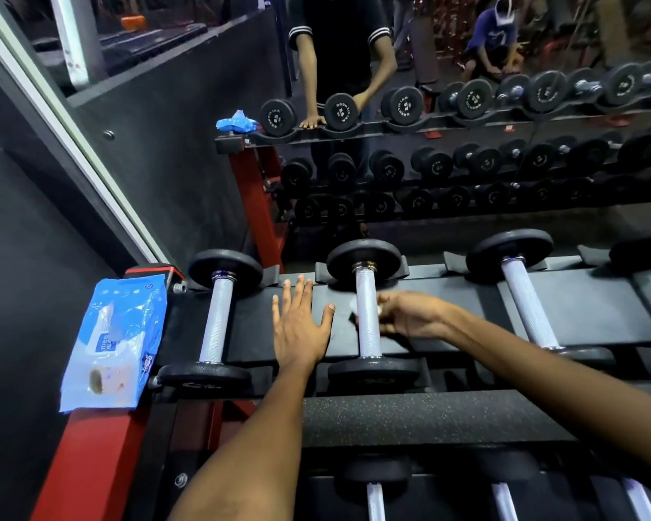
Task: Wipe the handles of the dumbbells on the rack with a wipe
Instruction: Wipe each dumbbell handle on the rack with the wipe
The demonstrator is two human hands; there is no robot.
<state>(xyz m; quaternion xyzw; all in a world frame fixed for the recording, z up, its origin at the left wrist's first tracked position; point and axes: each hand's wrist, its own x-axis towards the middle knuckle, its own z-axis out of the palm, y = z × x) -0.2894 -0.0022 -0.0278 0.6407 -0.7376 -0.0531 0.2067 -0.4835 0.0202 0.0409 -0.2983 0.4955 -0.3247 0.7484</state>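
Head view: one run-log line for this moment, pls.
stage: wiping | right hand: holds wipe on second dumbbell handle | left hand: flat on rack | wipe pack: rack's left end

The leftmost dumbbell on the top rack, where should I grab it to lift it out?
Grip the leftmost dumbbell's knurled silver handle at its middle, coming from above. It lies flat across the black rack shelf with the bar exposed between two round black plates, which look too wide to hold.
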